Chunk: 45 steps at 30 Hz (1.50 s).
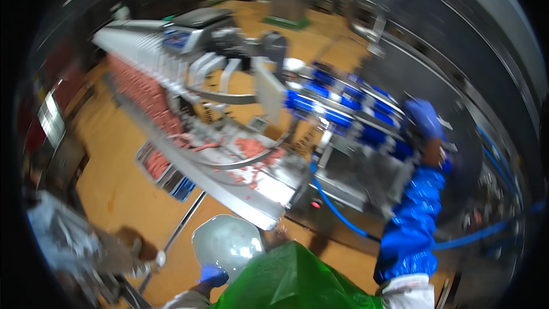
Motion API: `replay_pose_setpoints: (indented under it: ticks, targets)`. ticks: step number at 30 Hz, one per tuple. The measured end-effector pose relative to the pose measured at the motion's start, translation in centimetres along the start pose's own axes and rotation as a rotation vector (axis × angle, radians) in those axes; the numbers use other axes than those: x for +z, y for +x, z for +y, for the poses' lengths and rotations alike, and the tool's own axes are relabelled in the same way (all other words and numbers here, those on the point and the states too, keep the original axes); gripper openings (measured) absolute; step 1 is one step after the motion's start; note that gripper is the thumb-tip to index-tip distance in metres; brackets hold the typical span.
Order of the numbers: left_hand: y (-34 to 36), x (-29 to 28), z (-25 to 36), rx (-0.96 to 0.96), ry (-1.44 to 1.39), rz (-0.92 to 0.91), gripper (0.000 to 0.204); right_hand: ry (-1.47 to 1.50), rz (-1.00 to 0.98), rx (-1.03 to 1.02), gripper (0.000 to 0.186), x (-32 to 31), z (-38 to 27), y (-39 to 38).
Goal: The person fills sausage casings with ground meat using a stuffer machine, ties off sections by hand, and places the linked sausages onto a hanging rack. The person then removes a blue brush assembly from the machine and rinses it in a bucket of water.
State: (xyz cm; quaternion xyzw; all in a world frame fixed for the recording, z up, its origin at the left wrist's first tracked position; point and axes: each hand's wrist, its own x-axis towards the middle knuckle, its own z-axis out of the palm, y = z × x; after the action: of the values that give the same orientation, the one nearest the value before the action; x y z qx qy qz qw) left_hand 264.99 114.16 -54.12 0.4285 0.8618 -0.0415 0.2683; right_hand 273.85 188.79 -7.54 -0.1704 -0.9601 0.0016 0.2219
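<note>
My left hand, in a blue glove, grips the near rim of a pale round bowl. The bowl is beside my green apron, low in front of me. On the right, my blue-sleeved arm reaches out to a steel machine with blue rollers. My gloved right hand is against the machine's right end; motion blur hides its fingers. Left of the rollers, strings of pink sausages hang from a row of white hooks. Pink meat pieces lie scattered on the steel tray underneath.
A bin of pink meat stands under the tray's left side. A blue hose loops below the machine toward the right. Another person in pale clothing is at lower left. A steel column rises behind the machine.
</note>
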Motion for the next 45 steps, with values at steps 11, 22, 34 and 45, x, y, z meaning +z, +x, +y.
replay_pose_setpoints:
  ticks: [11,22,34,45]
  targets:
    - [2.0,2.7,-1.5,0.013,0.059,-0.031,0.031,0.323,0.092,0.589,0.031,-0.9,-1.3,-0.6]
    - [1.5,-2.9,2.0,-0.088,0.005,-0.25,0.036,-0.029,0.174,0.272,0.025,-2.0,-6.5,-1.0]
    - [12.1,3.8,-1.1,0.161,-0.187,-0.368,0.043,0.349,0.328,0.203,0.019,4.6,-24.0,-3.7]
    - [17.0,-6.6,7.7,0.265,-0.367,-0.121,0.037,0.557,0.589,0.269,0.015,13.6,-21.9,-7.1]
